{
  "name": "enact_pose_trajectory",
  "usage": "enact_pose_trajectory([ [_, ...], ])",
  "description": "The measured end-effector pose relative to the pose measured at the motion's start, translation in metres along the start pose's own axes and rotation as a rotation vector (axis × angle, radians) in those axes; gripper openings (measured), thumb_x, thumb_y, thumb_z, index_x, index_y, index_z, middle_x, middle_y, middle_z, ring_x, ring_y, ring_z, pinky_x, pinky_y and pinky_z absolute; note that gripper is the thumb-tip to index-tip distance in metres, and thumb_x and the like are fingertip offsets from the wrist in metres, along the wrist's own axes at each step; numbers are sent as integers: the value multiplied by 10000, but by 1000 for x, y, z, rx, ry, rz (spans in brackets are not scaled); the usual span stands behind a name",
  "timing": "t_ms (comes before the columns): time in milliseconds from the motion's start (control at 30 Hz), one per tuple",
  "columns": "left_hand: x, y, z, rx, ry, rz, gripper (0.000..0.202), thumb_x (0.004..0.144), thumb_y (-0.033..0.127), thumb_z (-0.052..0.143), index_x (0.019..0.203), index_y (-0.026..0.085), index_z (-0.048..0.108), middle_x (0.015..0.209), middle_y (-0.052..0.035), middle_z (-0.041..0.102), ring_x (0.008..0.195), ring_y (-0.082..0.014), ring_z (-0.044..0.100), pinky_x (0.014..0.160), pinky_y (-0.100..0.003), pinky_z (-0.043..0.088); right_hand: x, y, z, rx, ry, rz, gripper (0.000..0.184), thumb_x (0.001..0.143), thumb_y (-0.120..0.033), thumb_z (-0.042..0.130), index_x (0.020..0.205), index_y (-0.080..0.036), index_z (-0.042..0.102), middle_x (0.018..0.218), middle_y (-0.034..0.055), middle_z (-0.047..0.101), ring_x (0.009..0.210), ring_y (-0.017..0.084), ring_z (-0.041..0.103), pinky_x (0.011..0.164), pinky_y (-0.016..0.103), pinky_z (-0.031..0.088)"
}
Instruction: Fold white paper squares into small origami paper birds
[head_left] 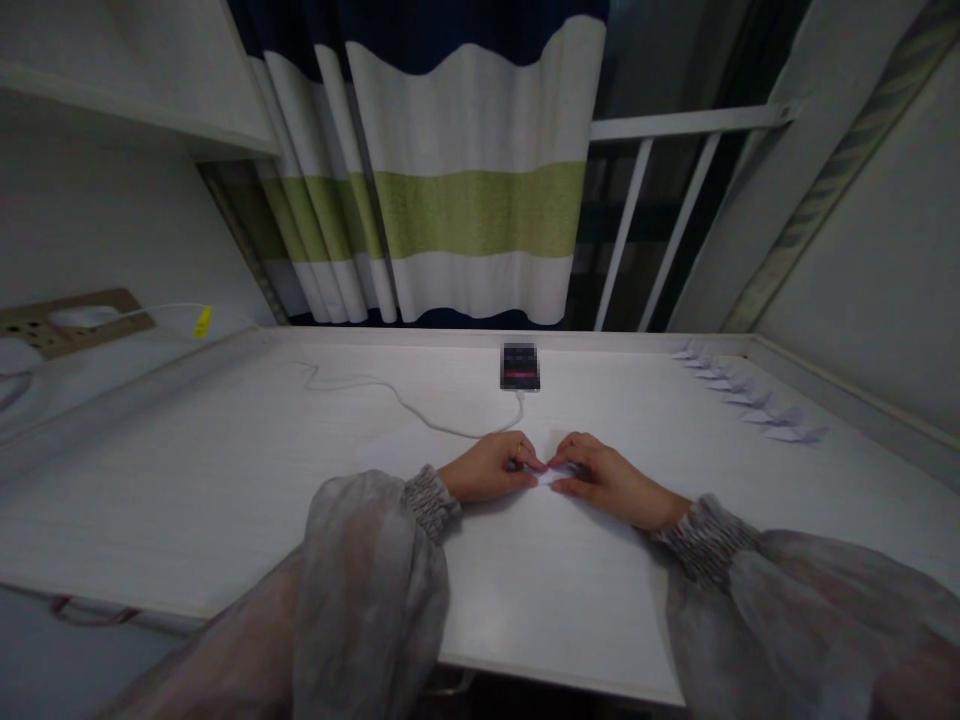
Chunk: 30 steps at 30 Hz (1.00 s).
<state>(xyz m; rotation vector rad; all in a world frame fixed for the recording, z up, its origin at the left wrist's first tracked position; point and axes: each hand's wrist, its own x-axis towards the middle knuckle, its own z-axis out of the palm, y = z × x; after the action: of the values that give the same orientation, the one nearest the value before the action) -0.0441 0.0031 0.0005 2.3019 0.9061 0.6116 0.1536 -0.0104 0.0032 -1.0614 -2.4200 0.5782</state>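
Both my hands rest on the white desk [187,500], fingertips meeting over a small white piece of paper [546,477]. My left hand [491,468] is curled, its fingers pinching the paper's left edge. My right hand [600,478] mirrors it, fingers pressed together on the paper's right side. The paper is mostly hidden under the fingers. A pale sheet of paper [397,445] lies just left of my left hand. Loose grey sleeves cover both forearms.
A phone [520,366] lies at the desk's far middle with a white cable [390,395] running left to a wall socket [64,320]. Several small folded paper shapes [750,400] sit in a row at the far right. A striped curtain and white railing stand behind.
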Motion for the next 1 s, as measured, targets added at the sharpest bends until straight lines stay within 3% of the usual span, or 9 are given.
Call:
enact_pose_trajectory([
  [300,1,3,3,72,62,23,192,692,169,567,866,163,647,903,-40,561,837,-127,524,796,-256,408,0,-6,7,-132,75,76,109,766,-248,527,809,-154,563,750,48,562,721,166,484,681,315,384],
  [467,3,2,4,212,181,58,114,702,178,567,772,147,651,886,-62,552,872,-147,502,830,-280,399,0,-13,9,-161,82,130,163,765,-288,542,845,-148,565,697,31,571,675,156,498,660,309,373],
  [633,2,6,5,314,94,82,176,758,153,477,818,145,642,791,-46,590,781,-125,525,756,-244,424,1,-21,9,-162,53,142,186,794,-307,501,837,-153,596,682,32,595,658,152,509,655,300,370],
  [800,-1,12,5,402,65,82,205,754,151,460,852,151,639,821,-44,612,798,-134,538,742,-242,426,0,-20,8,-103,53,110,226,813,-242,446,773,-169,656,722,48,632,671,146,537,646,269,388],
  [1000,-2,15,6,437,69,81,244,792,282,447,852,166,653,827,-43,614,791,-133,536,716,-240,418,-2,-18,8,-77,31,112,258,763,-115,441,837,-186,677,749,48,636,707,147,552,664,253,404],
])
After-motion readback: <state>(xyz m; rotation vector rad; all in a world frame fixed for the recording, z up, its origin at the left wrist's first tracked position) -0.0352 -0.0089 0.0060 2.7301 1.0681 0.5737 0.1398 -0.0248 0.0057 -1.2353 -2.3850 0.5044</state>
